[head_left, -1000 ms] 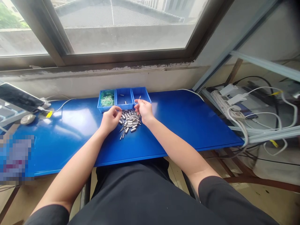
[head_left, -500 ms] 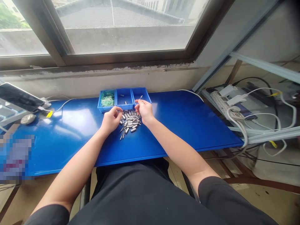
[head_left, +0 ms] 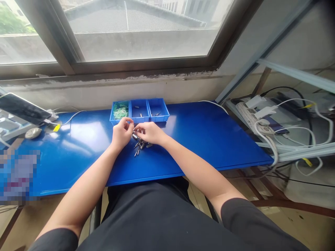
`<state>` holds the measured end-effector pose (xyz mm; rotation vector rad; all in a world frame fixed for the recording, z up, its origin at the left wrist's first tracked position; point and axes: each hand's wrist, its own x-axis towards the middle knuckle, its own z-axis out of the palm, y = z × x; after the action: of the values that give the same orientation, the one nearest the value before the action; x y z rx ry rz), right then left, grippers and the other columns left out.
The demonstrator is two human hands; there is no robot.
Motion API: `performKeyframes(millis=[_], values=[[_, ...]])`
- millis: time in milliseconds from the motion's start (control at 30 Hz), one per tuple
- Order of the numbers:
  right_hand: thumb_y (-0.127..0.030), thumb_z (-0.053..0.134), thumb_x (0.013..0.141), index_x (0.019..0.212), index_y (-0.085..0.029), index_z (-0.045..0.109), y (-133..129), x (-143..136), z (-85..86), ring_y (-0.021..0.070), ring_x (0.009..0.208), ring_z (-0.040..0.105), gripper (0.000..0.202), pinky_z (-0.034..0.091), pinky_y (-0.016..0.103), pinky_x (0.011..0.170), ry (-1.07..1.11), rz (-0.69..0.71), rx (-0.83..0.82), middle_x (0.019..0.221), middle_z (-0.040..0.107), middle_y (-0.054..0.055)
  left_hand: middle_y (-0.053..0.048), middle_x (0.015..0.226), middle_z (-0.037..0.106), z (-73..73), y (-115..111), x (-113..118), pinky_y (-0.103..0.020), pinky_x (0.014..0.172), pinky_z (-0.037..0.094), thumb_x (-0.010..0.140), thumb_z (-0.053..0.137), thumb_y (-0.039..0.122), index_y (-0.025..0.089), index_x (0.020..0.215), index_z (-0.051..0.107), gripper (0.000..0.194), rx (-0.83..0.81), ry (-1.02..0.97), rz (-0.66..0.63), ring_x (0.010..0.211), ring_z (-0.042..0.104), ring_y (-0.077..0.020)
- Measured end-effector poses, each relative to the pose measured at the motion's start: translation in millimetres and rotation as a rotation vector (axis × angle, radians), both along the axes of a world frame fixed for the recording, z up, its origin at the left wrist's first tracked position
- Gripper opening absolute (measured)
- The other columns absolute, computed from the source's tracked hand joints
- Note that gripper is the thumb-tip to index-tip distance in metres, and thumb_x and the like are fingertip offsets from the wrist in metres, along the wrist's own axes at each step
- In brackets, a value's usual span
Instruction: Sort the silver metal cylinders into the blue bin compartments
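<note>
A pile of small shiny metal pins and cylinders [head_left: 138,150] lies on the blue table, partly hidden under my right hand [head_left: 151,133]. That hand reaches in from the right, thumb and fingers pinched close to the fingertips of my left hand [head_left: 121,134]. My left hand is curled closed at the pile's left side. What either pinch holds is too small to make out. Just behind stand three joined blue bins: the left bin [head_left: 111,115] has green and clear bits, the middle bin [head_left: 139,119] a couple of metal cylinders, the right bin [head_left: 165,113] a few thin metal pins.
A phone [head_left: 22,108] leans on a stand at the left, with a computer mouse [head_left: 33,132] beside it. Cables and a power strip [head_left: 250,115] sit on a metal rack at the right. A window ledge [head_left: 110,89] runs behind the blue table [head_left: 209,139].
My right hand has moved from the right bin, where it held a thin metal pin, down and left to the pile beside my left hand. The pin has left its fingers.
</note>
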<state>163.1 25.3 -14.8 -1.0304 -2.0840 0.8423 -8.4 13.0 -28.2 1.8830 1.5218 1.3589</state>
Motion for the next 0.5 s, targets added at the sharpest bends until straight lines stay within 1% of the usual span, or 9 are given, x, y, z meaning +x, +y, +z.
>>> performKeyframes(millis=[67,167,333,500], values=[[-0.014,0.071,0.081,0.089,-0.019,0.074,-3,-2,-2.7,0.0151,0.077,0.063,0.010,0.045,0.026,0.075,-0.088,0.065,0.066,0.081,0.073,0.002,0.007,0.055,0.050,0.2,1,-1,-0.024,0.059,0.040,0.087,0.058,0.025,0.021,0.091,0.062,0.007,-0.007,-0.015,0.016,0.050,0.047,-0.0095],[-0.011,0.071,0.080,0.089,-0.019,0.073,-3,-3,-5.8,0.0183,0.084,0.063,0.012,0.046,0.028,0.078,-0.136,0.121,0.111,0.082,0.074,0.004,0.007,0.055,0.052,-1.0,1,0,-0.024,0.059,0.041,0.086,0.058,0.025,0.021,0.091,0.062,0.007,-0.025,-0.023,0.007,0.050,0.050,-0.0102],[-0.007,0.071,0.077,0.081,-0.018,0.070,-1,-4,-9.1,0.0199,0.086,0.062,0.012,0.047,0.030,0.079,-0.152,0.169,0.143,0.083,0.074,0.004,0.007,0.055,0.054,-2.3,1,0,-0.025,0.059,0.042,0.087,0.058,0.026,0.022,0.091,0.062,0.007,-0.027,-0.017,-0.015,0.050,0.052,-0.0106],[-0.005,0.068,0.079,0.080,-0.017,0.069,3,-6,-13.7,0.0197,0.084,0.062,0.012,0.047,0.035,0.090,-0.199,0.228,0.239,0.085,0.073,0.005,0.008,0.054,0.051,-0.9,1,0,-0.024,0.058,0.039,0.086,0.058,0.025,0.021,0.090,0.062,0.007,-0.020,-0.019,0.000,0.049,0.049,-0.0095]])
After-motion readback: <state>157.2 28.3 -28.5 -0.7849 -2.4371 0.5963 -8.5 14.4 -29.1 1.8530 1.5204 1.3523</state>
